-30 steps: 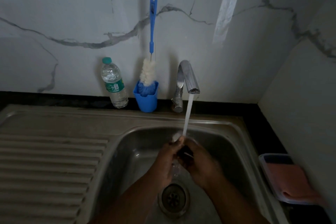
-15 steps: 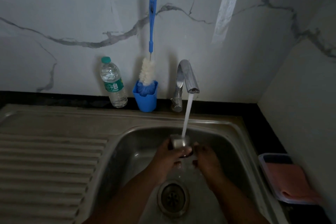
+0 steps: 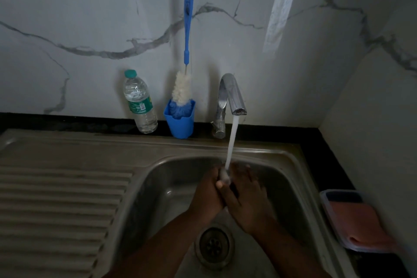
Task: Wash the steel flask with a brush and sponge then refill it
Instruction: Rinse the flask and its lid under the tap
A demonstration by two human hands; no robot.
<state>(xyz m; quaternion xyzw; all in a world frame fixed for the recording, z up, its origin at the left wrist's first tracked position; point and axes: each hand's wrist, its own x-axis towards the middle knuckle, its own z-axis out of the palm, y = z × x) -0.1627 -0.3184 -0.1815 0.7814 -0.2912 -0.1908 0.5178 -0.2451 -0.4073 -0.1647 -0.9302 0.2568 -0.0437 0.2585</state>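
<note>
Under the running tap [image 3: 232,95] my left hand [image 3: 206,192] grips a small steel piece [image 3: 223,175], seemingly the flask's cap; the water stream [image 3: 232,142] lands on it. Pressed against its other side is my right hand [image 3: 247,198], fingers laid fairly straight over it. Both hands are over the sink basin [image 3: 158,171], above the drain [image 3: 214,245]. The hands hide most of the steel piece, and the flask body is not in view. A blue-handled bottle brush [image 3: 187,29] stands in a blue cup [image 3: 180,124] at the wall. A pink sponge [image 3: 358,221] lies in a clear tray [image 3: 325,201] at right.
A plastic water bottle [image 3: 140,104] with a green cap stands left of the blue cup. The ribbed steel drainboard [image 3: 56,198] fills the left. A marble wall closes the back and the right side, with a black counter strip [image 3: 316,153] beside the basin.
Half a second ago my left hand alone held the steel piece under the stream, right hand apart. Now the right hand has closed in against it and both hands press together.
</note>
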